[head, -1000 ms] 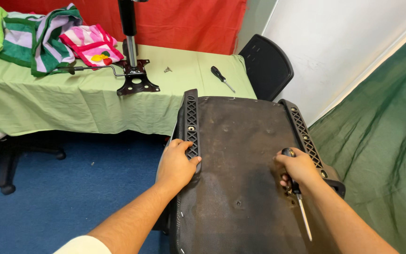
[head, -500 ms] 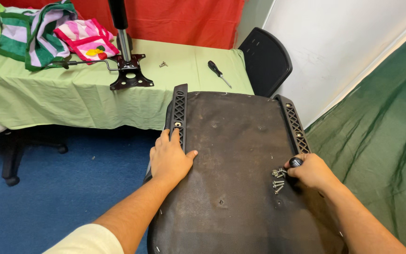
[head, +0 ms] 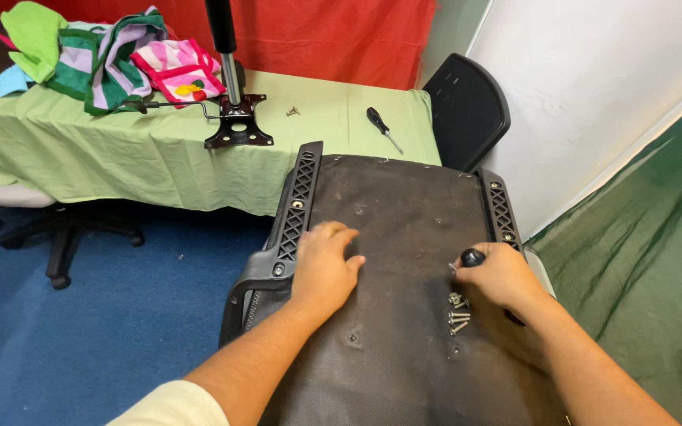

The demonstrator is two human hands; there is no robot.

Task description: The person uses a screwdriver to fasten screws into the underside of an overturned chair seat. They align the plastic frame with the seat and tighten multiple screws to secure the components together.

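Note:
An upturned chair seat lies in front of me, its dark underside up, with black armrest brackets along both long edges. My left hand rests flat on the underside beside the left bracket, holding nothing. My right hand is closed around a black-handled screwdriver near the right bracket. Several loose silver screws lie on the underside just left of my right hand.
A table with a green cloth stands beyond the seat. On it are a black chair mechanism with its gas cylinder, a second screwdriver, small screws and piled clothes. A black chair back leans at right.
My left hand slid from the left bracket onto the seat underside. My right hand shifted the screwdriver and now sits beside several screws lying on the seat. The view moved closer.

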